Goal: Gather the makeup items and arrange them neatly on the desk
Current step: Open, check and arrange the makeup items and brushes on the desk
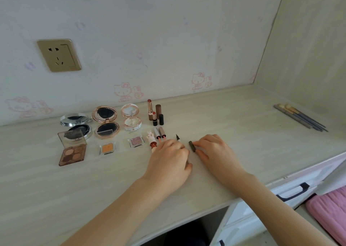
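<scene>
Soft, even daylight fills the scene, slightly washed out. Shadows under the hands are faint. Wide-angle distortion bends the pale wood-grain worktop [234, 114] edges.

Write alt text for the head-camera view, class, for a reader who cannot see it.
Two bare hands work on a pale desk: the left hand holds an uncapped eyeliner pen, and the right hand pinches its dark cap. To their left, open compacts, eyeshadow palettes and lipsticks sit in rows; makeup brushes lie far right.
</scene>
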A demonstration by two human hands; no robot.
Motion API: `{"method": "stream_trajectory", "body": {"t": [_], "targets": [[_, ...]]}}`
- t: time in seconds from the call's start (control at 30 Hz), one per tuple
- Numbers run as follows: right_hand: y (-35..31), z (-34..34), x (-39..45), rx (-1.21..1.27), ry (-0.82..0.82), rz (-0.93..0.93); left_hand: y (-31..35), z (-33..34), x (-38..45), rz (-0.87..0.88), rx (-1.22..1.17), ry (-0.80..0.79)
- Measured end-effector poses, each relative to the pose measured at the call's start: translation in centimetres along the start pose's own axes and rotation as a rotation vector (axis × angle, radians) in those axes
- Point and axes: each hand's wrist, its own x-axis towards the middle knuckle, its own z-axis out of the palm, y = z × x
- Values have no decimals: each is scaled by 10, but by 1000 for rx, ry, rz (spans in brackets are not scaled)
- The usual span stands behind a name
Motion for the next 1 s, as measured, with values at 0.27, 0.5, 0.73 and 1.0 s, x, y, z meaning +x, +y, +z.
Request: {"method": "stream_trajectory", "body": {"t": [0.27, 0.5, 0.73, 1.0], "targets": [[-12, 17, 23, 40, -54, -15, -14, -4, 11, -59, 70, -38], [-19, 22, 29, 23, -62, -42, -21, -7, 15, -98, 51, -70], [-19, 16, 28, 0, -110, -24, -26, -7, 14, -124, 1, -83], [-3, -8, 17, -26, -165, 57, -23, -8, 19, -98, -107, 4]]}}
